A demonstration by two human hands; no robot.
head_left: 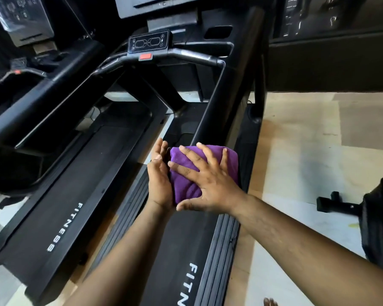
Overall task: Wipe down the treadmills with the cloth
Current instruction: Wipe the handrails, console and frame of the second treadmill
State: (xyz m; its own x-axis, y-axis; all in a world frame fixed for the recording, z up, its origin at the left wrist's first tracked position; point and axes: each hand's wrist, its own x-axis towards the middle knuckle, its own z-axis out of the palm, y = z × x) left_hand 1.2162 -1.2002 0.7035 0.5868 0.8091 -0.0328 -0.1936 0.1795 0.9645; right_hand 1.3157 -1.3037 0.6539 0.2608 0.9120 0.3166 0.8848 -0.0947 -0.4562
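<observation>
Purple cloth, half hidden between both hands.

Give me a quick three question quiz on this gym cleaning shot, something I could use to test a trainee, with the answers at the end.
1. Multiple choice: what colour is the cloth? A green, B purple, C white.
2. True or false: the right hand lies spread over the cloth with straight fingers.
3. Fill in: the red button sits on the treadmill's ____, just below the small control panel.

Key
1. B
2. True; the left hand lies against the cloth's other side.
3. Handlebar
</observation>
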